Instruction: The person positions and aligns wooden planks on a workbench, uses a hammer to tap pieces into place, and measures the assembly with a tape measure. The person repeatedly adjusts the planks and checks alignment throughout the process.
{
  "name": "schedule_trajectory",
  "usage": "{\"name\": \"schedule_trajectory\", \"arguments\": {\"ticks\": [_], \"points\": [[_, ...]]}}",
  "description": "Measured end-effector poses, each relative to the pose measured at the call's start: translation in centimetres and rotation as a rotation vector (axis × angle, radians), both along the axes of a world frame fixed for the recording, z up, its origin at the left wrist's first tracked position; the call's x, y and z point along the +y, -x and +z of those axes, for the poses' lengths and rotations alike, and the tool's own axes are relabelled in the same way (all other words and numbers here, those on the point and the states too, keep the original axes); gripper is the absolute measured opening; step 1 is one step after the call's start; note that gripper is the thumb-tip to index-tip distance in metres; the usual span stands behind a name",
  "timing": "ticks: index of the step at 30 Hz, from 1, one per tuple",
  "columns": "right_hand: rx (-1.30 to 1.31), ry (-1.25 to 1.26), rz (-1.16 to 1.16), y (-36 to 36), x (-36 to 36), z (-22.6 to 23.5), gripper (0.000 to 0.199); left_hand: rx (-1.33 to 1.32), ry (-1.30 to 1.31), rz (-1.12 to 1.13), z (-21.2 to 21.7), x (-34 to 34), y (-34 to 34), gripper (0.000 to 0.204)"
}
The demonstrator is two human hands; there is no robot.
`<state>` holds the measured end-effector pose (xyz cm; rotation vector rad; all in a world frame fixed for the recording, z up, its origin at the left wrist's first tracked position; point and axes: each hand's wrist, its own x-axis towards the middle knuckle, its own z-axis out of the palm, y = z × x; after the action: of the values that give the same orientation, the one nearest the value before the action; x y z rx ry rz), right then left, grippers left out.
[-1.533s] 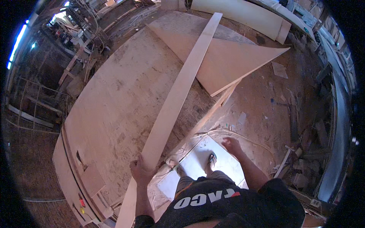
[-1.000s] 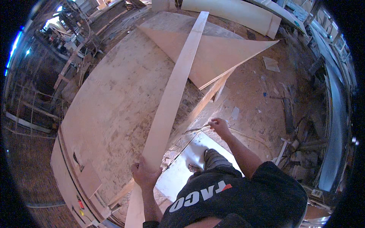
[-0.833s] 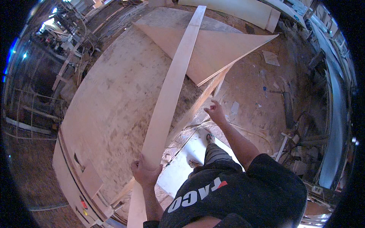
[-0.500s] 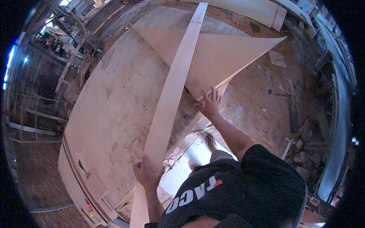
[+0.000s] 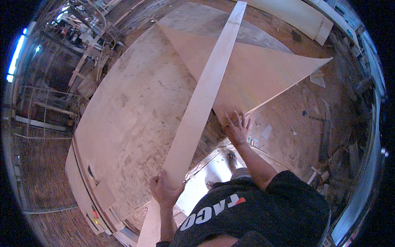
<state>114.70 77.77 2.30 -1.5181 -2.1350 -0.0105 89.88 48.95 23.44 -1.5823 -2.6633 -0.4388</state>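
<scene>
The left hand [image 5: 165, 192] is gripping the long strip [image 5: 201, 101], which is running from bottom centre-left to top centre; the right hand [image 5: 238, 131], fingers spread, is seemingly touching the triangular panel [image 5: 263, 74]. The strip is looking stiff, rather light, probably best held by both edges.

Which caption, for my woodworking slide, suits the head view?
Left hand grips a long board; right hand rests at the near corner of a triangular sheet.
</scene>
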Motion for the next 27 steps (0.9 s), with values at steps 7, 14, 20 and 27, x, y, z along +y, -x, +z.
{"name": "schedule_trajectory", "arguments": {"ticks": [7, 14, 20, 27], "points": [[0.069, 0.044, 0.032, -0.1, 1.6, 0.4, 0.054, 0.048, 0.055, -0.034, 1.1, 0.6, 0.9, 0.093], [0.028, 0.096, 0.053, -1.6, 6.6, 1.7, 0.058, -0.033, 0.056, 0.002, 1.0, 1.2, 1.2, 0.092], [-0.052, 0.109, 0.04, -3.0, 10.3, 2.5, 0.057, 0.038, 0.091, -0.018, -0.1, 2.0, 2.1, 0.094], [-0.075, 0.156, -0.046, -4.7, 15.7, 3.2, 0.052, 0.008, 0.146, 0.004, 1.8, 4.3, 0.7, 0.086]]}}
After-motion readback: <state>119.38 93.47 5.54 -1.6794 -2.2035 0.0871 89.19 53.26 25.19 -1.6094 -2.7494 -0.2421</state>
